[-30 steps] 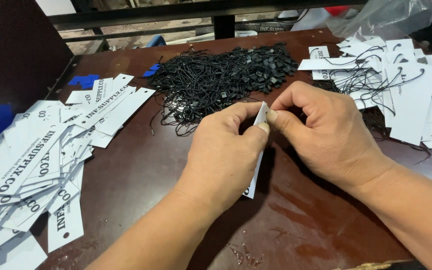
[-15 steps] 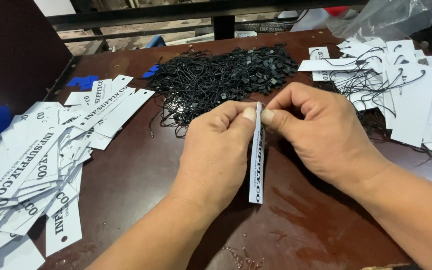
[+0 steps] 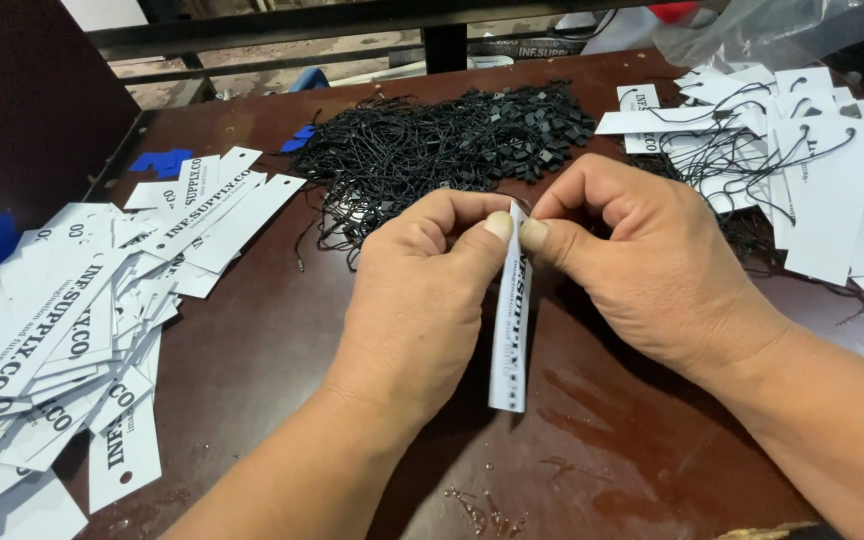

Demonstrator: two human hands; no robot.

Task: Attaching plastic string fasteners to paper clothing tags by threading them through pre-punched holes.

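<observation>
My left hand (image 3: pixel 422 290) and my right hand (image 3: pixel 642 265) meet over the dark brown table (image 3: pixel 282 330), both pinching the top end of one long white paper tag (image 3: pixel 512 340) with black print. The tag hangs almost straight down between my thumbs, edge-on to the camera. Whether a string is threaded in it is hidden by my fingers. Just beyond my hands lies a heap of black strings with small black clasps (image 3: pixel 442 140).
A spread of loose white tags (image 3: pixel 72 330) covers the table's left side. At the right is a pile of white tags with black strings attached (image 3: pixel 802 160). Blue pieces (image 3: pixel 162 160) lie at the far left, and a dark rail (image 3: pixel 352 20) runs behind the table.
The tag has swung from slanting under my left hand to hanging nearly vertical between both hands. My hands have stayed in the same place.
</observation>
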